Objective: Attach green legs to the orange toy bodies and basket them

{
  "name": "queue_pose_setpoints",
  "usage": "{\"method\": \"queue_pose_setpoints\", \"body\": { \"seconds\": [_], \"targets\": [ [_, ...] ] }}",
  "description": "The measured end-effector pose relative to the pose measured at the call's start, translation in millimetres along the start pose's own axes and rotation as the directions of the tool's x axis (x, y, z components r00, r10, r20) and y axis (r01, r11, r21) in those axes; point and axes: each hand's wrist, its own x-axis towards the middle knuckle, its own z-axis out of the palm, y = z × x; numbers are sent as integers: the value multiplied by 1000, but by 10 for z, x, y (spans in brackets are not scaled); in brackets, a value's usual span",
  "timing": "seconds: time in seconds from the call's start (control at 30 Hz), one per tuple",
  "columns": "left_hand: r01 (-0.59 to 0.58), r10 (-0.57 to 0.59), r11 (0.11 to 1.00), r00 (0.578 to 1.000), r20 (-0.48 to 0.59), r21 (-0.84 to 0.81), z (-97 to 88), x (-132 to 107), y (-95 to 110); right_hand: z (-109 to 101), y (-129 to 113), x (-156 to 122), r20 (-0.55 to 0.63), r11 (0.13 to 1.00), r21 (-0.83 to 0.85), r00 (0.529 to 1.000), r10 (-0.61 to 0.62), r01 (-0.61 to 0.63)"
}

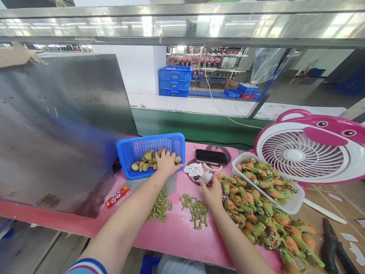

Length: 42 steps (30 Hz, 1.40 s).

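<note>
My left hand (165, 163) reaches over the rim of a blue plastic basket (128, 152). Its fingers are spread over the olive-green molded toy parts (146, 156) inside, and their tips are partly hidden among them. My right hand (213, 192) has its thumb and fingers closed around a small whitish rounded thing (206, 177), whose kind I cannot make out. Beside it a crumpled white cloth (194, 170) lies on a dark round patch. Between my forearms lie two loose piles of small bent green pieces, a left pile (161, 205) and a right pile (196, 209).
Orange-and-green toy figures (253, 209) are heaped at the right, beside a white tray (295, 205) of more. A pink fan (302, 148) stands behind. A black phone (211, 156), a red packet (117, 196) and black-handled pliers (330, 239) lie around. A metal panel (62, 129) borders the left.
</note>
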Motion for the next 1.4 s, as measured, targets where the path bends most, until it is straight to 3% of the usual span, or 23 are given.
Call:
{"method": "queue_pose_setpoints", "body": {
  "seconds": [0.17, 0.63, 0.87, 1.13, 1.4],
  "targets": [
    [-24, 22, 999, 998, 57, 37, 38, -99, -59, 2, 8, -2, 12, 1000, 14, 1000, -1, 1],
    [-277, 276, 961, 945, 176, -19, -108, -290, -340, -13, -47, -1, 10, 1000, -12, 1000, -9, 9],
    [-243, 241, 970, 939, 246, -23, -165, -245, -266, -5, -33, 6, 16, 999, -15, 999, -30, 31],
    [-111, 82, 991, 949, 303, 78, -138, -212, 21, 2, -2, 5, 29, 999, -12, 999, -45, 45],
    [-231, 169, 968, 893, 417, 102, -229, -82, -81, -9, -20, 5, 24, 998, -21, 998, -52, 53]
  ]
}}
